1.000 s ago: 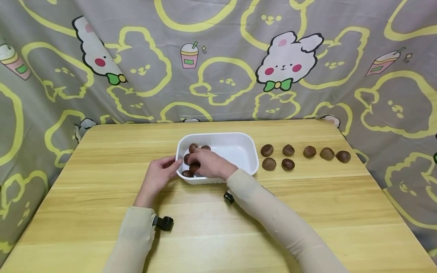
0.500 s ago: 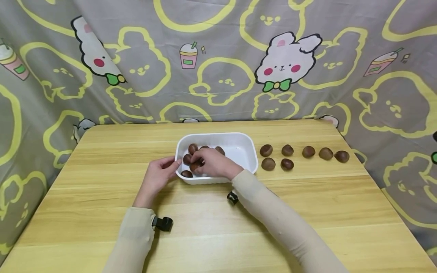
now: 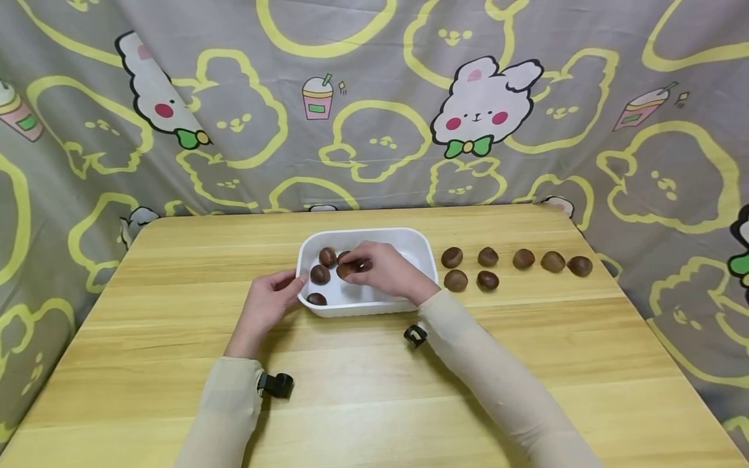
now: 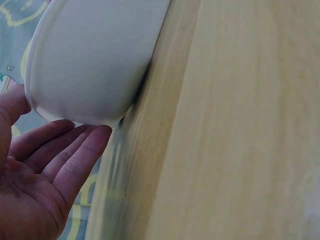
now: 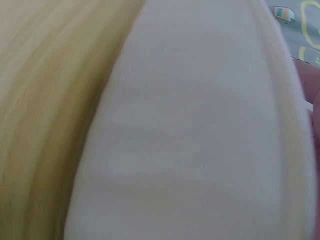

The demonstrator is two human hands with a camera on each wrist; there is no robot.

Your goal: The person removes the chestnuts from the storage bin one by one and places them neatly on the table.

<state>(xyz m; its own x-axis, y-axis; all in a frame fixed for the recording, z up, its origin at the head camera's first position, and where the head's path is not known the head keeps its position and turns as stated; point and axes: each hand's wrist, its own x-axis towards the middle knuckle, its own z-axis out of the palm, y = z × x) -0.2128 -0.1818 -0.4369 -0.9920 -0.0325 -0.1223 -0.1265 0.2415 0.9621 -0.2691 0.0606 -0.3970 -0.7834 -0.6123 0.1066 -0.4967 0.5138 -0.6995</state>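
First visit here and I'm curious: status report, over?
Left hand holds white tray; right hand pinches chestnut inside; seven chestnuts beside tray; no obstruction visible.

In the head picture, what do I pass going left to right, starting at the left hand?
Left hand, white tray, first chestnut pair, second chestnut pair, lone chestnut, next chestnut, last chestnut.
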